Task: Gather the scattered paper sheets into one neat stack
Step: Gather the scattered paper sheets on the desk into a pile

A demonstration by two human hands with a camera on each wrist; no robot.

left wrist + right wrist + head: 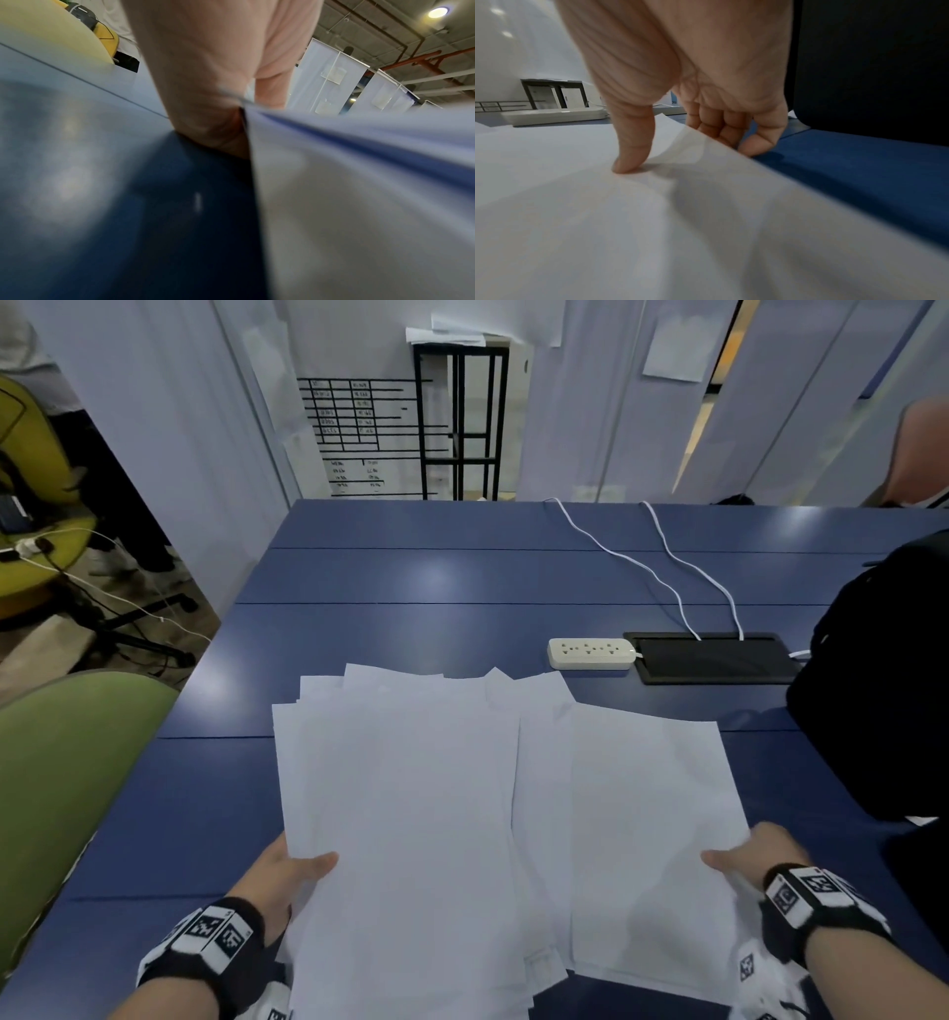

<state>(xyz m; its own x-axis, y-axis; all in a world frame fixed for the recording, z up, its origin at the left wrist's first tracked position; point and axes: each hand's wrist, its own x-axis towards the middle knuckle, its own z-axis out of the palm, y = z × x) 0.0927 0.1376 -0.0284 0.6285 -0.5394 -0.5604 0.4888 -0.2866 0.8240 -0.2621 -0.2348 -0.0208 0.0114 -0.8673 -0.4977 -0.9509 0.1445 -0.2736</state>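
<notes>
Several white paper sheets lie overlapped on the blue table (411,577), in two loose piles: a left pile (400,814) and a right pile (647,839). My left hand (292,870) pinches the left pile's near left edge, thumb on top, fingers beneath the paper (359,203). My right hand (755,855) holds the right pile's right edge. In the right wrist view its thumb (634,146) presses down on the top sheet (603,223), and the curled fingers (721,130) sit under the lifted edge.
A white power strip (590,653) and a black cable hatch (714,660) with two white cords lie beyond the sheets. A black bag (883,701) stands at the right edge. A green chair (67,788) is at the left.
</notes>
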